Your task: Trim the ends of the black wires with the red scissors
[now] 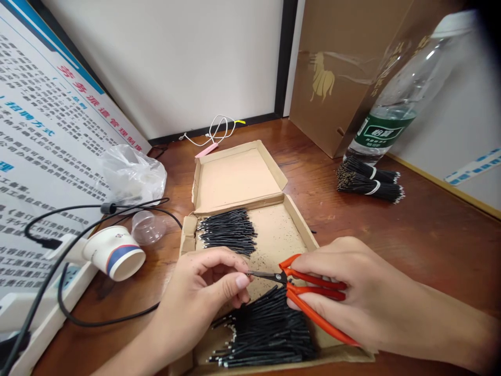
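Note:
My left hand (213,290) is closed in a pinch over the cardboard box. A tiny dark tip shows at its fingertips; whatever else it holds is hidden. In my right hand (352,292) is a pair of scissors (313,282) with red handles, its dark blades reaching my left fingertips. Whether the blades are fully together is hard to see. Beneath my hands, a loose pile of short black wires (270,331) with pale ends lies in the near part of the open box (289,214). A neater row of black wires (227,230) lies at its far left. Small dark bits dot the box floor.
Two tied wire bundles (370,180) lie at right before a water bottle (385,115) and a brown carton (336,68). Leftward are a tipped paper cup (117,253), a clear plastic cup (148,227), a plastic bag (135,175) and a black cable (111,321). A white cord (219,130) lies behind.

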Tool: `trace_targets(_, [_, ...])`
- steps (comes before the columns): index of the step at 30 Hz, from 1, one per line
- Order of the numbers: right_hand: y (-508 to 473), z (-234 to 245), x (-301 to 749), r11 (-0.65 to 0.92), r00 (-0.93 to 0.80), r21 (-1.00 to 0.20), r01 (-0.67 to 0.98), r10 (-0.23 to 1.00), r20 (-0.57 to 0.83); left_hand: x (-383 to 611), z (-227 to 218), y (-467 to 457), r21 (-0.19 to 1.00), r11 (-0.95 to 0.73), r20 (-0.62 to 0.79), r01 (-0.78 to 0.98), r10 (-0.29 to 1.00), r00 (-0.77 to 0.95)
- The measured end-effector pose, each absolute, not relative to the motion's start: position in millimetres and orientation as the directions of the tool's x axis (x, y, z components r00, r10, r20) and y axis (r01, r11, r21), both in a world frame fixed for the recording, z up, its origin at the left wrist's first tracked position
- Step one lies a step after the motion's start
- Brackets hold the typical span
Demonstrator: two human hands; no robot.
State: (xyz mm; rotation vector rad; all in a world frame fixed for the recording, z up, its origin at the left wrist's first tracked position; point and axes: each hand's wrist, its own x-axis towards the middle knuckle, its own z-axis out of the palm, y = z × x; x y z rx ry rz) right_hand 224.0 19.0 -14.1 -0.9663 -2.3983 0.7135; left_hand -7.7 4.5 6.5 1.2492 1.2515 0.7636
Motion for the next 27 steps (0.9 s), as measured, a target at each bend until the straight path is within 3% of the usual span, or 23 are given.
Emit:
trace_targets(10, [21.3,-16.2,224.9,0.669,-0.657,-0.587,0.457,0.698,0.285,-6.9,9.2,5.5,0.962,0.185,-0.231,0.202,0.944,0.235])
trace_targets(17, [18.1,-17.4,223.9,0.618,-0.625,-0.62,0.483,0.739,0.25,-7.8,7.7,5.3,0.963,0.187,-0.231,0.192,0.942,0.243])
trace_targets(27, [22.0,-14.6,224.1,0.664,-0.665,-0.606,0.439,0.693,0.279,-6.9,7.7,5.3,0.964,0.208,-0.248,0.166,0.931,0.27])
